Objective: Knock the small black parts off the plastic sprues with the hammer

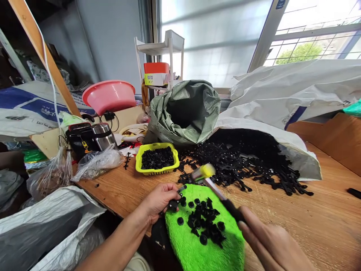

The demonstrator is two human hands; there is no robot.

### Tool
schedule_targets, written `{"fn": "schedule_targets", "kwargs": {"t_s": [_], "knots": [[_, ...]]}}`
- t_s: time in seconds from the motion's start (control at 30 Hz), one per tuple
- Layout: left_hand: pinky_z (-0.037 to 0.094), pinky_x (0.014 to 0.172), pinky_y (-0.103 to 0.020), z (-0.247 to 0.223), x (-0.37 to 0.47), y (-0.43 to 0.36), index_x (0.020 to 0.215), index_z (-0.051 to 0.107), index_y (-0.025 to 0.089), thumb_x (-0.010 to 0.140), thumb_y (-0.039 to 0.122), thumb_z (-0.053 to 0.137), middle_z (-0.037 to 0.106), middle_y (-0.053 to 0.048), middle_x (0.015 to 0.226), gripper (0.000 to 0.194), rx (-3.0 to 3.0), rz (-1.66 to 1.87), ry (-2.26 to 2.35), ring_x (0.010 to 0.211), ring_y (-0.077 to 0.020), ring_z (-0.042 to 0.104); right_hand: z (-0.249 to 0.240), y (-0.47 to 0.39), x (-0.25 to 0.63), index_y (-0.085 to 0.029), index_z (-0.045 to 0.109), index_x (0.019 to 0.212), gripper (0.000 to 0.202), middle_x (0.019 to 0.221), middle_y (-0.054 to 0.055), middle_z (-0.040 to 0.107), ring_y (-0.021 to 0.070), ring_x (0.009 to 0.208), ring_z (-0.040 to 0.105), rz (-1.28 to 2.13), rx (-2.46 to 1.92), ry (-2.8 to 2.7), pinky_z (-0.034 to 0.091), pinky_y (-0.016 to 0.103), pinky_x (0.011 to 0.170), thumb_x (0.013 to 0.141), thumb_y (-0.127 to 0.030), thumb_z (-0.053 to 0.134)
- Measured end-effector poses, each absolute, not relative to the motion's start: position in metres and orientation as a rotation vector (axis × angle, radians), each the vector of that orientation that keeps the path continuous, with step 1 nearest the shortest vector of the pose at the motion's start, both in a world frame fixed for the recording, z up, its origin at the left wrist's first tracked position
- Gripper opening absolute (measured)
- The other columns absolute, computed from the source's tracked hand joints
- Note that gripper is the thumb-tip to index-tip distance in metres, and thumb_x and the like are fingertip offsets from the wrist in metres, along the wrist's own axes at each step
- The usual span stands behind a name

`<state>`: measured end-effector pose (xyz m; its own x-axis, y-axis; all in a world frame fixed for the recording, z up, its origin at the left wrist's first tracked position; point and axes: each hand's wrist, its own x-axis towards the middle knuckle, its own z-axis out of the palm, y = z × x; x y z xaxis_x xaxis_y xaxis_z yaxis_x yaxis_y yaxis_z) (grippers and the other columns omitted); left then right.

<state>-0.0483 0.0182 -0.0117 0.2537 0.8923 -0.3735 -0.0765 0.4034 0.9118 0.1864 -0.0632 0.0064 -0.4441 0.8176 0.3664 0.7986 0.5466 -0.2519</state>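
Observation:
My left hand [162, 199] is closed on a black plastic strip of small parts [173, 204] at the upper left edge of a bright green cloth [203, 259]. In my right hand [270, 237] is a small hammer [222, 198], gripped by its black handle. Its yellow-tipped head is blurred by motion and hangs above the cloth's far edge, right of my left hand. Scattered on the cloth lie several loose black plastic pieces [204, 218], some with round caps.
Behind the cloth stands a yellow basket [137, 168] of black pieces. A green woven sack [158, 124] gapes open beyond it. Black strips [248, 162] spill from a white sack [310, 160] at right. A steel flask [103, 137] and plastic bag [98, 163] sit left.

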Motion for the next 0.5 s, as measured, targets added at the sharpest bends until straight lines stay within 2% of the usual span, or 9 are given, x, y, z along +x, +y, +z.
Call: {"fn": "schedule_targets", "kwargs": {"t_s": [0.07,0.17,0.23,0.3,0.4,0.5], "knots": [[0.009,0.028,-0.014,-0.012,-0.048,0.018,0.057,0.043,0.017,0.050,0.024,0.060,0.046,0.008,0.044,0.020,0.941,0.801,1.119,0.031,-0.0041,0.045,0.010,-0.063,0.185,-0.020,0.052,0.097,0.047,0.068,0.005,0.064,0.0224,0.059,0.062,0.036,-1.329,-2.341,0.044,0.027,0.044,0.096,-0.039,0.009],[0.014,0.030,-0.014,-0.014,-0.049,0.019,0.055,0.043,0.016,0.051,0.023,0.059,0.044,0.008,0.042,0.018,0.937,0.808,1.100,0.031,-0.0032,0.043,0.014,-0.062,0.183,-0.020,0.055,0.086,0.051,0.061,0.004,0.062,0.0215,0.049,0.060,-0.043,-1.320,-2.433,0.044,0.029,0.041,0.096,-0.035,0.007],[0.018,0.031,-0.013,-0.015,-0.050,0.019,0.054,0.042,0.016,0.051,0.022,0.059,0.044,0.009,0.042,0.018,0.921,0.817,1.077,0.031,-0.0020,0.040,0.013,-0.061,0.183,-0.019,0.054,0.091,0.047,0.064,0.004,0.062,0.0210,0.052,0.061,-0.021,-1.301,-2.429,0.045,0.028,0.045,0.097,-0.033,0.010],[0.016,0.030,-0.013,-0.016,-0.050,0.019,0.055,0.043,0.016,0.052,0.022,0.059,0.045,0.008,0.044,0.017,0.925,0.808,1.089,0.032,-0.0025,0.042,0.009,-0.060,0.185,-0.018,0.052,0.099,0.040,0.067,0.004,0.063,0.0211,0.058,0.062,0.002,-1.310,-2.412,0.045,0.027,0.047,0.097,-0.031,0.014],[0.007,0.030,-0.015,-0.017,-0.050,0.019,0.057,0.045,0.016,0.053,0.021,0.057,0.045,0.007,0.044,0.015,0.951,0.780,1.126,0.034,-0.0048,0.047,-0.002,-0.060,0.187,-0.018,0.054,0.095,0.041,0.063,0.003,0.060,0.0211,0.053,0.060,-0.021,-1.390,-2.482,0.046,0.028,0.048,0.095,-0.027,0.014],[0.011,0.030,-0.014,-0.017,-0.052,0.017,0.059,0.047,0.015,0.055,0.021,0.059,0.045,0.007,0.045,0.014,0.958,0.817,1.105,0.033,-0.0029,0.042,-0.006,-0.062,0.189,-0.018,0.055,0.097,0.044,0.064,0.004,0.060,0.0216,0.054,0.059,0.032,-1.438,-2.491,0.047,0.030,0.050,0.096,-0.031,0.013]]}}
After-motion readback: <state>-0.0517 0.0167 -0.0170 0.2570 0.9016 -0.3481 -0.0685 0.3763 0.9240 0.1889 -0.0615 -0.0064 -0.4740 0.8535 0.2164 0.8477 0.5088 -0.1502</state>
